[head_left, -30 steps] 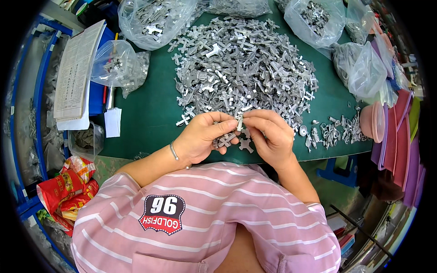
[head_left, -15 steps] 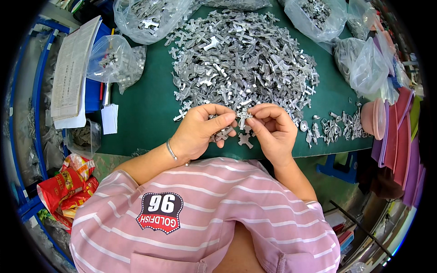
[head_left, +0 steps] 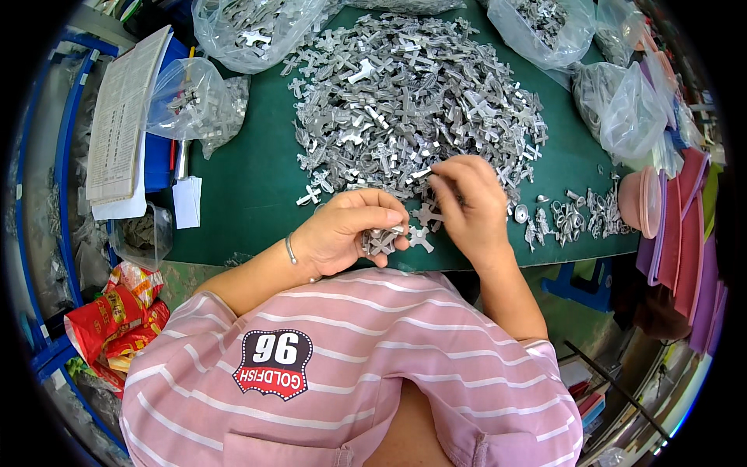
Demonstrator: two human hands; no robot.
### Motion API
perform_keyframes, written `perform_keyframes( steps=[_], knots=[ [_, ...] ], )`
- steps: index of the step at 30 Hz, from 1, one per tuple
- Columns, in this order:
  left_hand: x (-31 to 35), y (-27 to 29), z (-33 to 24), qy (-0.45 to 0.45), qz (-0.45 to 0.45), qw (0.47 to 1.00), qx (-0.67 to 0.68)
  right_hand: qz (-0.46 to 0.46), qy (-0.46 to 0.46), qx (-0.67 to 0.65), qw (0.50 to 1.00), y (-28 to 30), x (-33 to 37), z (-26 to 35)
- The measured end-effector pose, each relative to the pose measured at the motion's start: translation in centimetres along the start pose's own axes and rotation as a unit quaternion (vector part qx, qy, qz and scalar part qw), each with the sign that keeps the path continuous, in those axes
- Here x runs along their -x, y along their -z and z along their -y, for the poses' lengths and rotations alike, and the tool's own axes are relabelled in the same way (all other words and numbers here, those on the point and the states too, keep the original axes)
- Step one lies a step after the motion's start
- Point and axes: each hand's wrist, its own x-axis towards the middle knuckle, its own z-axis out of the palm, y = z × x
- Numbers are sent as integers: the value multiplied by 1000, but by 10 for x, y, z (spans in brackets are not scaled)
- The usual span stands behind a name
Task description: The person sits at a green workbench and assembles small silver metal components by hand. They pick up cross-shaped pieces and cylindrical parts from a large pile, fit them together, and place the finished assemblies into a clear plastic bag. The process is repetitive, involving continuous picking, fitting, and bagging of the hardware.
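A big heap of silver-grey metal cross pendants (head_left: 405, 101) covers the middle of the green table. My left hand (head_left: 342, 226) is closed around several metal crosses (head_left: 379, 241), which show below its thumb and curled fingers. At the near edge of the heap, my right hand (head_left: 475, 206) has thumb and forefinger pinched at one end of a thin, bright metal piece (head_left: 421, 173); its full shape cannot be made out. Between my hands, one loose cross (head_left: 420, 239) lies on the table near its front edge, with another cross (head_left: 427, 213) just beyond it.
Clear plastic bags of metal parts (head_left: 261, 35) stand at the back left, with another bag (head_left: 545, 31) at the back right. Small sorted parts (head_left: 568, 222) lie by a pink cup (head_left: 640, 204) at right. A clipboard with paper (head_left: 124, 117) leans at left; red packets (head_left: 117, 319) sit below.
My right hand has parted from the left and moved up to the heap's edge. My left hand has turned slightly, still holding its crosses. The cross pinched between both hands is no longer there.
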Motion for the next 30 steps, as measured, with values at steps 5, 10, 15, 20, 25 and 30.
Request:
perform_keyframes(
  steps=[5,10,15,20,25,30],
  knots=[
    [1,-4,-4,-10,-18,1000,12,59,59,78,993,-11,-1,0],
    [3,-3,-2,-34,-53,996,-64,5,-30,-103,994,-6,3,4],
    [1,-10,-2,-57,-51,996,-49,56,-97,-343,932,-1,15,7],
    [2,-8,-1,-74,-60,993,-70,75,-248,-473,842,-1,19,12],
    [3,-9,-2,-76,-62,993,-64,78,-290,-500,812,-3,21,11],
    [3,-10,-2,-80,-59,993,-58,85,-295,-510,803,-3,22,10]
  ],
)
